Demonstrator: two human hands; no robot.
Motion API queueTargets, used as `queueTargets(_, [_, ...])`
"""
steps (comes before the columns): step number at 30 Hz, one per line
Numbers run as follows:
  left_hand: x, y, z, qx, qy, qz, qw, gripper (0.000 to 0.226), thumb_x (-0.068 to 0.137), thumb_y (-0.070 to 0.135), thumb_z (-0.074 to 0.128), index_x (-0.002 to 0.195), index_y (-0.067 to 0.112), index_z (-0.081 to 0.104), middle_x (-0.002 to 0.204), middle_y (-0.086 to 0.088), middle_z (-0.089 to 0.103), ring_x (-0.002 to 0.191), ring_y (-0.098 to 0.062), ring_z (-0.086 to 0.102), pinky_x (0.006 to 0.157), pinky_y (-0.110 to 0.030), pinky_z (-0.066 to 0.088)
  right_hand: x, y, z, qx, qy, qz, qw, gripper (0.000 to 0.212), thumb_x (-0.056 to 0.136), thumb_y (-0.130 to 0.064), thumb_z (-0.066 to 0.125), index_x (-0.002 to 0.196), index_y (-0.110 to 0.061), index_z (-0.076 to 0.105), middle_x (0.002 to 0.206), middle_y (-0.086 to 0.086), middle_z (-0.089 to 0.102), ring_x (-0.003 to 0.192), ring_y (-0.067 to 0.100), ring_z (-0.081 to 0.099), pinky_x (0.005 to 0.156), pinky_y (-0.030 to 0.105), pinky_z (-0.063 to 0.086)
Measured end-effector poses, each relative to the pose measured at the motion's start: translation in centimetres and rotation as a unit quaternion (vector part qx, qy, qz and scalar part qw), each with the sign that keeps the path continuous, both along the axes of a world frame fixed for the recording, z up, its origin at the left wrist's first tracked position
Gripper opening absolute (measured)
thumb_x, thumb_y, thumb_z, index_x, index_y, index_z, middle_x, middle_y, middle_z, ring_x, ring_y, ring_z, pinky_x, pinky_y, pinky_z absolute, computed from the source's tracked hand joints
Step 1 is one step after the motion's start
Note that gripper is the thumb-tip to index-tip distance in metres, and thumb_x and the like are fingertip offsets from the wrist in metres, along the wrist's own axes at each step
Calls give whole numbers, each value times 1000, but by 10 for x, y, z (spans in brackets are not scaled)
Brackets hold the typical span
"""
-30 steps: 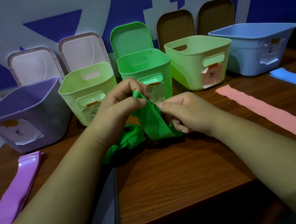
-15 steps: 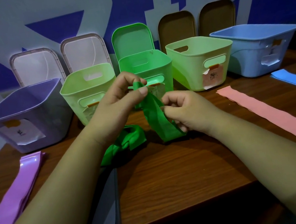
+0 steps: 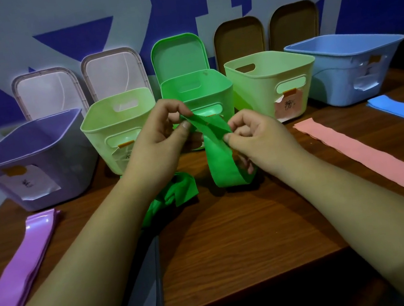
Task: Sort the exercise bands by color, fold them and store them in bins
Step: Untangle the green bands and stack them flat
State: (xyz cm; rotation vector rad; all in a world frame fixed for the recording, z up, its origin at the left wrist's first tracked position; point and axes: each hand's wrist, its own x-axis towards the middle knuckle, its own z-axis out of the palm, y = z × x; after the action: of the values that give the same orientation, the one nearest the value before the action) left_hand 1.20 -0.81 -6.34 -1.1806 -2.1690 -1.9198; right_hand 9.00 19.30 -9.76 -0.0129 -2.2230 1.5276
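Dark wooden tabletop [image 3: 236, 240] runs up to a blue-and-white painted wall [image 3: 18, 36]. Open plastic bins line the far edge with their lids propped upright behind them, presumably so every mouth is free for dropping bands in.

Taking the hands as the dial's centre, a flat stack of glossy purple rubber bands [image 3: 22, 263] lies at eight o'clock. It sits just in front of the lilac plastic bin [image 3: 33, 163] at ten, which looks like a pairing by colour. A grey rubber band strip [image 3: 144, 294] lies far out at seven, partly under the left forearm, and a pale green plastic bin [image 3: 102, 131] sits at eleven.

The left hand [image 3: 156, 139] pinches the upper end of the bright green rubber band [image 3: 220, 160] between thumb and curled fingers, raised off the table. The right hand [image 3: 257, 141] nips the same strip a little lower between thumb and forefinger, its other fingers curled behind the hanging loop. With the strip held between two pinches like this, it can be creased squarely (my reading is that a fold is being made). The loop's bottom touches the wood, and more green rubber lies bunched close in at seven, beneath the left wrist.

At twelve stands the bright green plastic bin [image 3: 211, 85], the likely destination. A second pale green plastic bin with a pink label [image 3: 263, 82] is at one, and the light blue plastic bin [image 3: 346, 69] at two. A long pink rubber band [image 3: 371, 160] lies flat at four and a blue rubber band [image 3: 400, 108] at three, each near its bin, neither yet folded
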Motion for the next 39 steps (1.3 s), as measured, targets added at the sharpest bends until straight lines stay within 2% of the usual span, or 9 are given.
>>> queueTargets(8, [-3, 0, -4, 13, -6, 26, 1000, 19, 107, 8, 57, 111, 25, 63, 111, -26, 66, 105, -40, 69, 100, -62, 56, -4, 3, -4, 14, -3, -8, 1000, 16, 100, -14, 67, 106, -27, 59, 90, 3, 71, 53, 13, 61, 47, 31, 53])
queueTargets(16, [-2, -3, -2, 76, -111, -22, 991, 22, 111, 9, 49, 118, 26, 61, 100, -6, 67, 93, -32, 70, 79, -44, 62, -9, 5, -11, 98, -50, -36, 993, 23, 99, -16, 64, 118, -28, 65, 79, -4, 68, 50, -1, 55, 57, 24, 44])
queueTargets(20, [-2, -6, 2, 39, -120, 1, 992, 25, 108, 12, 58, 127, 27, 64, 113, -15, 61, 84, -30, 62, 55, -32, 54, -9, 8, -10, 126, -58, -75, 987, 21, 98, -14, 62, 112, -30, 65, 77, -7, 67, 60, -1, 57, 55, 15, 41])
queueTargets(23, [-5, -11, 7, -30, -135, 37, 990, 16, 104, 16, 65, 117, 23, 70, 110, -7, 70, 88, -29, 61, 64, -36, 51, -8, 13, -8, 139, -64, -125, 980, 19, 104, -14, 56, 116, -27, 63, 88, -6, 68, 68, 4, 59, 53, 19, 39])
queueTargets(25, [-10, -21, 13, -119, -167, 33, 978, 12, 101, 26, 70, 111, 22, 74, 103, -3, 74, 88, -29, 64, 66, -36, 52, -10, 20, -7, 123, -57, -181, 974, 21, 107, -14, 52, 122, -24, 62, 102, -1, 69, 76, 6, 60, 55, 21, 39])
queueTargets(29, [-8, -39, 23, -355, -168, -31, 919, 48, 86, 66, 76, 111, 25, 77, 94, -7, 72, 75, -29, 60, 62, -38, 39, -9, 29, -3, 74, -35, -239, 968, 29, 110, -15, 47, 136, -22, 57, 119, 1, 64, 87, 9, 64, 62, 22, 48])
queueTargets(34, [6, -36, 25, -337, -289, -125, 887, 27, 93, 39, 66, 88, 16, 80, 74, -4, 64, 61, -13, 60, 50, -22, 49, -11, 21, -5, 3, -65, -216, 974, 31, 112, -16, 42, 139, -23, 56, 102, 6, 71, 57, 16, 72, 44, 23, 53])
queueTargets(37, [4, -37, 24, -314, -239, -161, 905, 20, 96, 29, 65, 80, 21, 73, 73, 0, 49, 59, -8, 49, 51, -18, 43, -14, 23, -8, -111, -80, -189, 972, 37, 111, -13, 41, 144, -17, 57, 92, 9, 74, 53, 16, 69, 53, 35, 59])
queueTargets(39, [1, -36, 25, -267, -204, -149, 930, 12, 96, 26, 65, 86, 21, 67, 73, 3, 52, 61, -6, 51, 52, -18, 42, -16, 24, -9, -189, -88, -173, 963, 43, 110, -9, 40, 151, -12, 53, 111, 15, 72, 52, 12, 68, 52, 30, 57])
